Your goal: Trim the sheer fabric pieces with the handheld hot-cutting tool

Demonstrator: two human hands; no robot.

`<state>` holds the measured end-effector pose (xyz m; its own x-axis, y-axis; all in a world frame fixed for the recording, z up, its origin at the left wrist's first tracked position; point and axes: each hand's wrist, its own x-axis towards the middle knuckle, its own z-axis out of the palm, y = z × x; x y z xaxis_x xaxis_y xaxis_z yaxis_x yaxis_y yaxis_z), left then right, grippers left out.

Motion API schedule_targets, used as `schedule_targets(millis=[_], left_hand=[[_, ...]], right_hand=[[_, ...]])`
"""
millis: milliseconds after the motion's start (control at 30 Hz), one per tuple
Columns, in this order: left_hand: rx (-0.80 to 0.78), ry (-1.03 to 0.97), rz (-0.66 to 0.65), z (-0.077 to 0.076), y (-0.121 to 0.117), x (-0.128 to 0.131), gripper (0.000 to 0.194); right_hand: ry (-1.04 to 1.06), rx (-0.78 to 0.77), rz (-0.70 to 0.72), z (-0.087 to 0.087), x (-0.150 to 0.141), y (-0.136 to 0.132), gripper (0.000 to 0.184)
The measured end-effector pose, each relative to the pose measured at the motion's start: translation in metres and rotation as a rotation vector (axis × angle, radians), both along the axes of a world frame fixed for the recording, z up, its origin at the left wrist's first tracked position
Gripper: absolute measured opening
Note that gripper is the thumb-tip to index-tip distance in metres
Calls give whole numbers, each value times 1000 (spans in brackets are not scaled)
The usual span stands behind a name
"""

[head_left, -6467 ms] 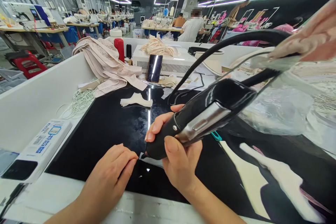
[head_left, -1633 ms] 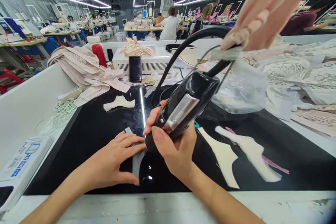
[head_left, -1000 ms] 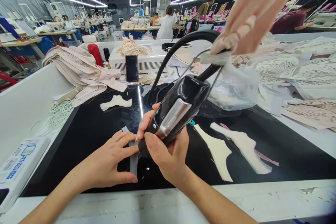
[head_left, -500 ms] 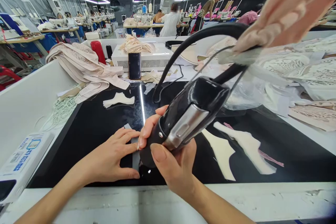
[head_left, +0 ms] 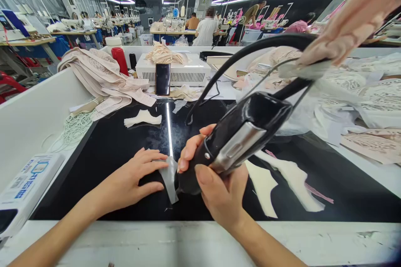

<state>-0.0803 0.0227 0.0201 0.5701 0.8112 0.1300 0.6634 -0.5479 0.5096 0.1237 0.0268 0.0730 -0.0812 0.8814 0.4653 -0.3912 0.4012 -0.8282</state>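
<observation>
My right hand is wrapped round a black corded hand tool with a silver lever on its side. The tool is tilted, its lower end down near the black work surface; its tip is hidden. A thin, translucent grey strip lies just left of that end. My left hand rests flat with fingers spread, fingertips at the strip's upper left edge. Cream fabric pieces lie right of the tool, the farther one over a pink strip. Another cream piece lies farther back.
The tool's thick black cable arches up to a blurred beige cloth-like bundle. At the back stand a phone, a white box and a red thread cone. Beige fabric heaps left; lace pieces pile right.
My right hand and the tool have moved right, away from my left hand, and more of the grey strip shows. My left hand stays spread in nearly the same place.
</observation>
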Motion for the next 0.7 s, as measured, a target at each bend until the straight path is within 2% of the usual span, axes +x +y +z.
schedule_targets(millis=[67,167,333,467,700], left_hand=[[46,11,26,-4,1,-1,29],[86,13,1,-3,-1,1,24],[43,-28,-95,3,-6,10,21],[54,-81,-124,1,-6,13,23],[18,-67,-156,0,-2,15,26]], right_hand=[[24,3,-32,-1,8,6,38],[18,31,-69,-4,22,15,39],[-15,57,-153,-3,35,25,35],[38,48,-149,2,27,25,35],[93,13,-44,7,-3,13,36]])
